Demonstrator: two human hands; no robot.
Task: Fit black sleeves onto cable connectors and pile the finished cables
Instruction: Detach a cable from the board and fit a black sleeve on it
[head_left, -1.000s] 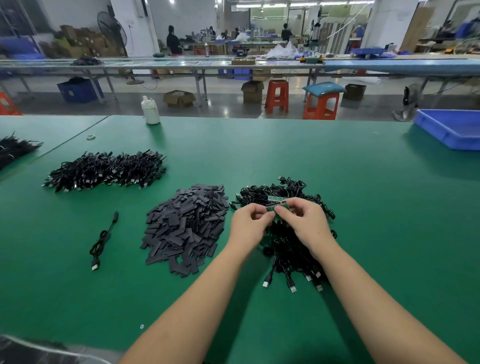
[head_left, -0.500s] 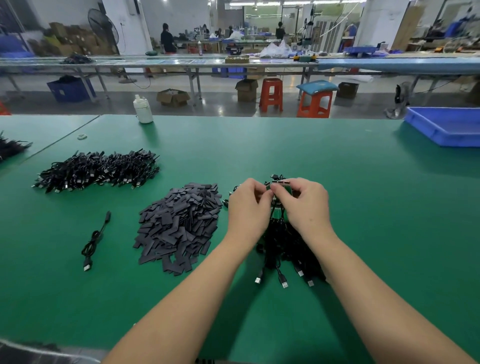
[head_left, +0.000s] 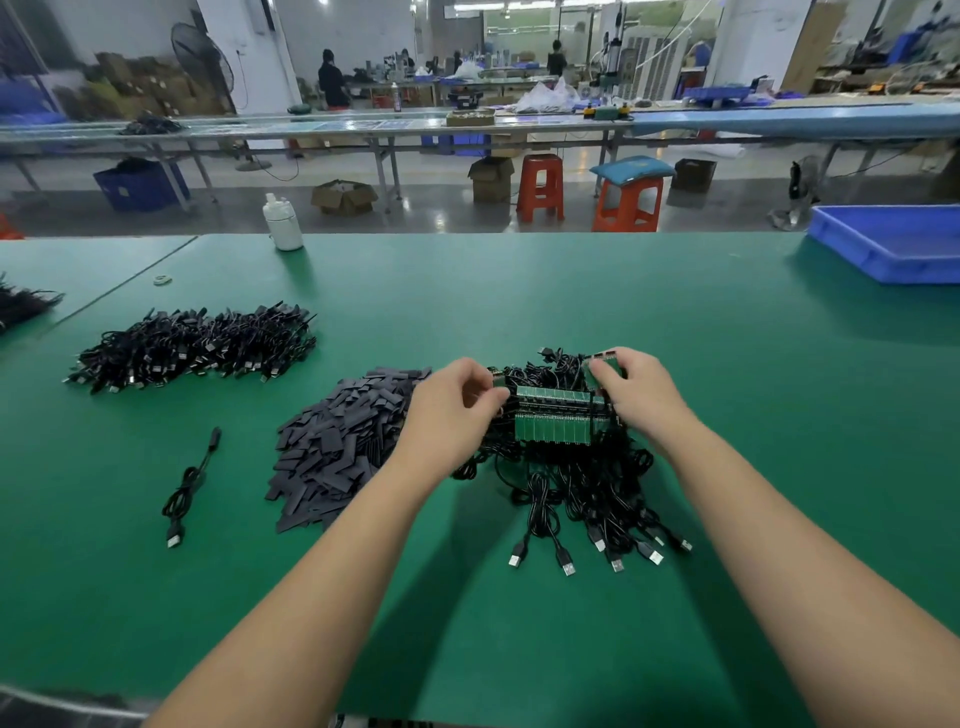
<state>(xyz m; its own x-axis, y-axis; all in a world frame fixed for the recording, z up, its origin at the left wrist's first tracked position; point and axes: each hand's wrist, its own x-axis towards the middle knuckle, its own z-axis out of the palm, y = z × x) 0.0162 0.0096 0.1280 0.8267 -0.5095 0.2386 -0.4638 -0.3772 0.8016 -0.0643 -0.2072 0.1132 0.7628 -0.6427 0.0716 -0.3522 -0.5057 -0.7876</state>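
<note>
From the head view, both hands work over the tangle of unsleeved cables (head_left: 582, 483) on the green table (head_left: 727, 374). The left hand (head_left: 452, 410) and the right hand (head_left: 639, 389) each pinch an end of a green strip of boards (head_left: 556, 415), whose long axis runs left to right between them. The black sleeves (head_left: 337, 447) lie just left of the left hand, the nearer one. The finished pile (head_left: 192, 345) sits farther left.

two bare forearms, left grip (head_left: 452, 410), right grip (head_left: 641, 389), no sleeves
</note>
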